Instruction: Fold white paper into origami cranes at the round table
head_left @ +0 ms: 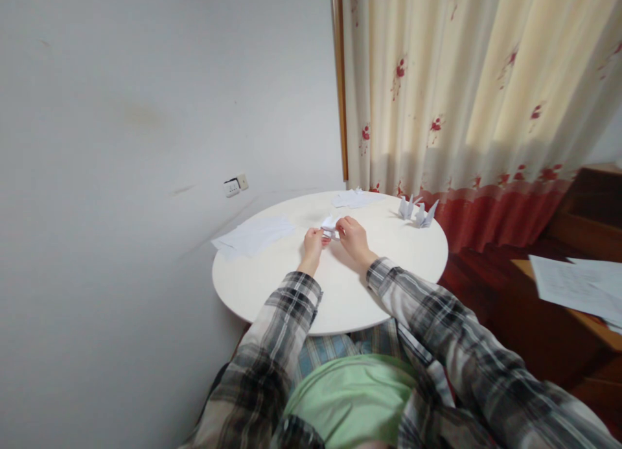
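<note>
Between my two hands, over the middle of the round white table [272,290], is a small piece of folded white paper [328,224]. My left hand [313,243] grips its left side, with the fingers closed on it. On the other side, my right hand [354,238] pinches the paper's right edge between thumb and fingers. My fingers cover part of the paper, so its full shape does not show. Two folded paper cranes, one [407,207] behind the other [426,214], stand near the table's right edge.
White paper sheets [255,234] lie at the table's left edge, and more paper [350,198] lies at the back. The wall with a socket [232,188] borders the left, a flowered curtain [427,99] the back. Printed sheets [573,287] rest on wooden furniture at right.
</note>
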`<state>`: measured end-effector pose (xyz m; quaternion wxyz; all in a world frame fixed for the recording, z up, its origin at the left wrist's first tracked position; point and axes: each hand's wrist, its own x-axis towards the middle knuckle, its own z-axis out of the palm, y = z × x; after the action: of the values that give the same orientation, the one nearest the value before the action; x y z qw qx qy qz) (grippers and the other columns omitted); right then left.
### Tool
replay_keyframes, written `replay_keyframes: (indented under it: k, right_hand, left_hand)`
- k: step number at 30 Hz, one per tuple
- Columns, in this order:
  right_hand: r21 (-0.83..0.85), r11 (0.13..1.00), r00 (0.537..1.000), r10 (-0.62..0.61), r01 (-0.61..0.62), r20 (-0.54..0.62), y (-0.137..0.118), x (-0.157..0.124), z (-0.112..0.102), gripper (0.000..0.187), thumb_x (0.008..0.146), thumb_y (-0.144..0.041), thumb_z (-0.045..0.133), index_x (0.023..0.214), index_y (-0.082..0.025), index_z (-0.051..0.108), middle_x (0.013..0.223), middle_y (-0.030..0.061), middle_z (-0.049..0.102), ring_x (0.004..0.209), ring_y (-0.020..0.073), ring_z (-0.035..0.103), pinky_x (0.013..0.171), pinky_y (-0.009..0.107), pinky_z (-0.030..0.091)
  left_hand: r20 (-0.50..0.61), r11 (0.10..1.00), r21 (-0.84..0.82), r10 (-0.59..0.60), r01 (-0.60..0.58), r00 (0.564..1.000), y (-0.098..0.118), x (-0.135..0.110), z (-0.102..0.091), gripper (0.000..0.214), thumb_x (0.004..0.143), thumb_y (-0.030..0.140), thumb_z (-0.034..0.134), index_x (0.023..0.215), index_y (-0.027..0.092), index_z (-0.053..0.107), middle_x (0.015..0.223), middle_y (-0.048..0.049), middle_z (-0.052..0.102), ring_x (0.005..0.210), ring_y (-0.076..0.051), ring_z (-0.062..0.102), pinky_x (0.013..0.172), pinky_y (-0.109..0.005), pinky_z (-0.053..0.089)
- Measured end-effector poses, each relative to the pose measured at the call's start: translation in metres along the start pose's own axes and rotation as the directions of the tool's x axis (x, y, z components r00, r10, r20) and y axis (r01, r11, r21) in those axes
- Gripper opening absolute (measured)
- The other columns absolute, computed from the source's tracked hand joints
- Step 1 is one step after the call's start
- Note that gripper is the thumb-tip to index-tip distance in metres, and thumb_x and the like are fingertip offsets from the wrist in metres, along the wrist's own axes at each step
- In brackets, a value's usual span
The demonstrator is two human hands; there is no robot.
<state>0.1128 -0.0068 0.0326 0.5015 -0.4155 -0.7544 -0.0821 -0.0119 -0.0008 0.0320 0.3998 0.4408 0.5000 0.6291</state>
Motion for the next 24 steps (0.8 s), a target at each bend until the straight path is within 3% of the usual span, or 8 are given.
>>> replay_keyframes:
  k: [24]
  right_hand:
    - [0.011, 0.999, 0.999, 0.049, -0.049, -0.009, -0.0032, 0.0005, -0.0031, 0.02, 0.079, -0.007, 0.042, 0.072, -0.019, 0.056, 0.078, 0.0047, 0.051, 0.079, 0.0179, 0.044, 0.067, 0.026, 0.033]
  left_hand:
    - [-0.011, 1.0, 0.01, 0.019, -0.019, 1.0, -0.0021, 0.0007, -0.0018, 0.008, 0.073, 0.024, 0.051, 0.069, 0.017, 0.048, 0.057, 0.0, 0.058, 0.05, -0.011, 0.057, 0.049, -0.021, 0.042]
